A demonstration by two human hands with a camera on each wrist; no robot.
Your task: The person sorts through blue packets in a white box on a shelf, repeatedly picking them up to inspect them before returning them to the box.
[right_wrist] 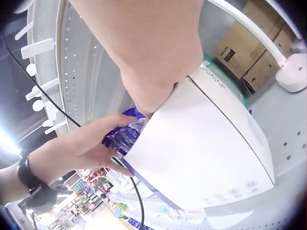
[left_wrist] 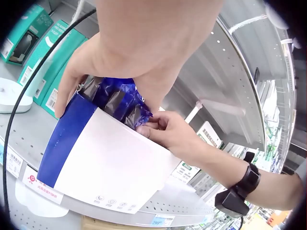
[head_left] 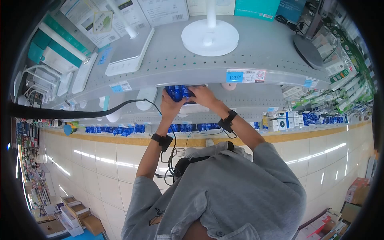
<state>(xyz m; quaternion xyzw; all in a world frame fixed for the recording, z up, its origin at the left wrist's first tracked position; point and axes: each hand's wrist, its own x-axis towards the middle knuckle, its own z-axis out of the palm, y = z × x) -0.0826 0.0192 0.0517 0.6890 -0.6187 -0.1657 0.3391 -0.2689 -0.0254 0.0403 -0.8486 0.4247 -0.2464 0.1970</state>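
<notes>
A white box with a blue end (left_wrist: 110, 158) stands tilted, its top side open, and blue foil packets (left_wrist: 120, 100) fill the opening. From above, the left hand (head_left: 172, 106) spans the packets, some fingers along the box's blue end and the thumb at the packets in the left wrist view. The right hand (head_left: 204, 97) has its curled fingertips at the packets' other side, by the box edge; in the right wrist view its fingertips are hidden behind the white box (right_wrist: 192, 139). Both hands grip the packets at the opening.
Under the upper shelf edge (head_left: 160, 80) lies a lower perforated shelf (head_left: 248, 96). White lamp bases (head_left: 210, 38) and boxes stand on the upper shelf. A black cable (head_left: 132, 102) crosses left of the hands. Rows of blue packs (head_left: 116, 130) sit lower down.
</notes>
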